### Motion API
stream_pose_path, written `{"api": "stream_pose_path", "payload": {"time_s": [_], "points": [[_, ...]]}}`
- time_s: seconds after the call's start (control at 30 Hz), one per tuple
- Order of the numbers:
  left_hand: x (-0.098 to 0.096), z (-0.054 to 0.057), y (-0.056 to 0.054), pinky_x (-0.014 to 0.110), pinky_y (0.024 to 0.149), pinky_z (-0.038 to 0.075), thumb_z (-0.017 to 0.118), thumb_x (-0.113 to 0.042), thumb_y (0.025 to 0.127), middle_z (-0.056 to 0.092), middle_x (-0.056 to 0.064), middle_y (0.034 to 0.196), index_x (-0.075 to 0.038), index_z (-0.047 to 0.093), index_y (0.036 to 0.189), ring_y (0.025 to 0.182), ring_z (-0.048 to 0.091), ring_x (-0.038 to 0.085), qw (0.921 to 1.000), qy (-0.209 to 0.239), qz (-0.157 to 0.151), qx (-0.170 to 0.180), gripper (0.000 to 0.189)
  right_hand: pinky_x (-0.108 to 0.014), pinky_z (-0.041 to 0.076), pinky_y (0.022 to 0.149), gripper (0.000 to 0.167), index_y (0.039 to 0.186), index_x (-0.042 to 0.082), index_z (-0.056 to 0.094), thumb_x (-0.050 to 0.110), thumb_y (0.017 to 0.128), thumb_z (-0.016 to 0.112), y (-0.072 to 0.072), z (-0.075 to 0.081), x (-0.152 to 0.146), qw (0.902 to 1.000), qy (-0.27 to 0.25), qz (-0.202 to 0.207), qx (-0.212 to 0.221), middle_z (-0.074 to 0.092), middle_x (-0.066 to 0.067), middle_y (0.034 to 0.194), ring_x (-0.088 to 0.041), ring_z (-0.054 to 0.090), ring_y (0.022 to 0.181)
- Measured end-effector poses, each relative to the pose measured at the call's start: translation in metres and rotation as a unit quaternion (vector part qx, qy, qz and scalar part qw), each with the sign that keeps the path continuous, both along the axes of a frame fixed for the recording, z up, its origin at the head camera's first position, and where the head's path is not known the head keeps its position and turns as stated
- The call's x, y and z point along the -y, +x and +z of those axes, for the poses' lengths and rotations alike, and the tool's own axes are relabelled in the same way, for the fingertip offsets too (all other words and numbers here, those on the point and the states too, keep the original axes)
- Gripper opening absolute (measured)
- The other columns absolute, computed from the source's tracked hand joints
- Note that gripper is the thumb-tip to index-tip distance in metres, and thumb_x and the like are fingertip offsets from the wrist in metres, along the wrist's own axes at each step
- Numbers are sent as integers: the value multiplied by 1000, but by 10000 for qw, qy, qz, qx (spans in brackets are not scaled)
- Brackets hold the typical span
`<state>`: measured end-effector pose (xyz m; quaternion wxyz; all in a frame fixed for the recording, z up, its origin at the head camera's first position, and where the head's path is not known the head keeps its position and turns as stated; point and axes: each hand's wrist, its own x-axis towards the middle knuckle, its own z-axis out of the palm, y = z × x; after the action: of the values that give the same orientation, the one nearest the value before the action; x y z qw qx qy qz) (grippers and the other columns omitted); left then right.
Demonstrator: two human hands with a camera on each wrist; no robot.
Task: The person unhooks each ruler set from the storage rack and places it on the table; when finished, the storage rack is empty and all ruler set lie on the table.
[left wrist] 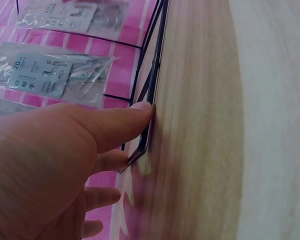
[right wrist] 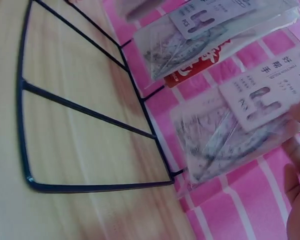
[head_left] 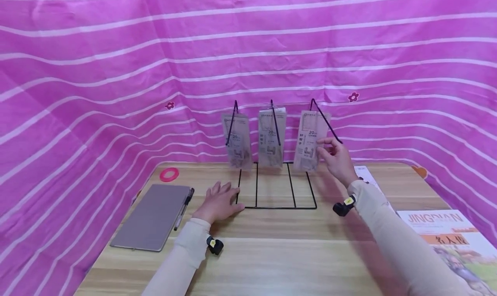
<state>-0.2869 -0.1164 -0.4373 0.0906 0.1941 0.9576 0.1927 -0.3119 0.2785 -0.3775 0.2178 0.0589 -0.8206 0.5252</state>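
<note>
A black wire display rack (head_left: 279,208) stands on the wooden table, its three prongs each carrying a clear ruler-set packet. The left packet (head_left: 237,143) and the middle packet (head_left: 268,147) hang free of both hands. At the right packet (head_left: 304,143), my right hand (head_left: 337,161) pinches the edge nearest me on the right. Rulers and a printed card show through its plastic (right wrist: 225,132) in the right wrist view. My left hand (head_left: 220,203) lies low at the rack base's front left corner, where thumb and forefinger pinch the wire; its other fingers are spread.
On the left lie a grey notebook (head_left: 151,216), a pen (head_left: 184,209) beside it and a pink ring (head_left: 169,174) behind. A magazine (head_left: 450,235) and a white printed item (head_left: 366,177) lie to the right. Pink striped cloth (head_left: 248,41) surrounds the table's back and sides.
</note>
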Motion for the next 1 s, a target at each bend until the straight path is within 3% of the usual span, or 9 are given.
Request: {"api": "stream_pose_path", "payload": {"time_s": [0.1,0.23,0.5,0.63,0.77,1.0], "points": [[-1,0,0,74,128,5,66,-51,100,30,19,172,-18,48,159,161,9,50,10000,18,9,-27,69,-17,51,59,27,129,-3,65,5,104,64,14,8,3,9999,90,-104,-45,69,-30,111,-6,63,76],[-1,0,-2,74,128,4,65,-51,101,30,18,172,-18,48,159,162,9,50,10000,-16,5,-40,69,-16,50,60,30,134,2,66,9,104,65,26,8,0,9998,83,-35,-174,70,-15,117,-7,64,81],[1,0,-2,75,127,5,65,-51,101,31,21,171,-17,48,158,161,10,52,10000,-37,-69,-43,69,-16,50,64,31,133,3,66,10,104,66,70,7,-10,9993,204,-14,-322,67,5,95,-3,60,81],[2,1,-2,74,127,4,65,-50,101,30,21,172,-16,48,159,161,9,52,10000,-47,-86,-7,69,-17,51,65,30,134,3,66,9,105,65,97,6,-14,9990,339,37,-301,69,3,102,-5,61,82],[3,0,-3,75,127,4,65,-49,102,29,22,172,-16,48,159,161,8,52,9999,-29,-102,-1,68,-17,54,69,31,137,8,65,14,107,62,123,7,-15,9985,536,62,-101,68,12,115,-8,62,86],[1,-1,-3,74,127,4,64,-50,102,29,21,172,-16,47,159,161,8,53,9999,-17,-129,-10,69,-17,59,72,30,133,5,66,3,104,64,164,9,-20,9977,625,29,-254,71,13,101,-2,66,87]]}}
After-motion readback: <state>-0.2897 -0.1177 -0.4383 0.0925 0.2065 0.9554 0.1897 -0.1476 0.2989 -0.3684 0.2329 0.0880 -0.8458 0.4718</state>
